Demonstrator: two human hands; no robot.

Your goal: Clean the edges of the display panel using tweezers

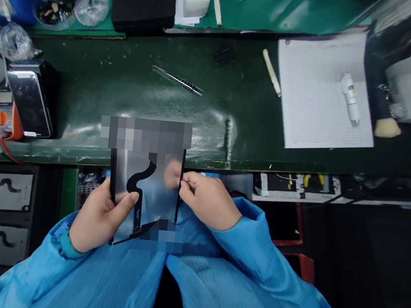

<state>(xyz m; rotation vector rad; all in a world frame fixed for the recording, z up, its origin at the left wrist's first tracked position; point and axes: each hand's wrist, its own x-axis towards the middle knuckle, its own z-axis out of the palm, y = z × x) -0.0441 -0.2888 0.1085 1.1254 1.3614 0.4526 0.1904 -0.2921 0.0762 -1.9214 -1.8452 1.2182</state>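
Note:
I hold a flat silvery screen panel with a black S-shaped flex cable on its back, upright in front of my chest. My left hand grips its left edge, thumb lying across the shiny face. My right hand pinches the panel's right edge with fingers closed. Blurred patches hide the top and bottom of the panel. Both arms wear blue sleeves.
On the dark green bench lie tweezers, a white stick, a lined paper pad with a white pen-like tool, a black phone and an orange multimeter. Trays with similar panels sit low left.

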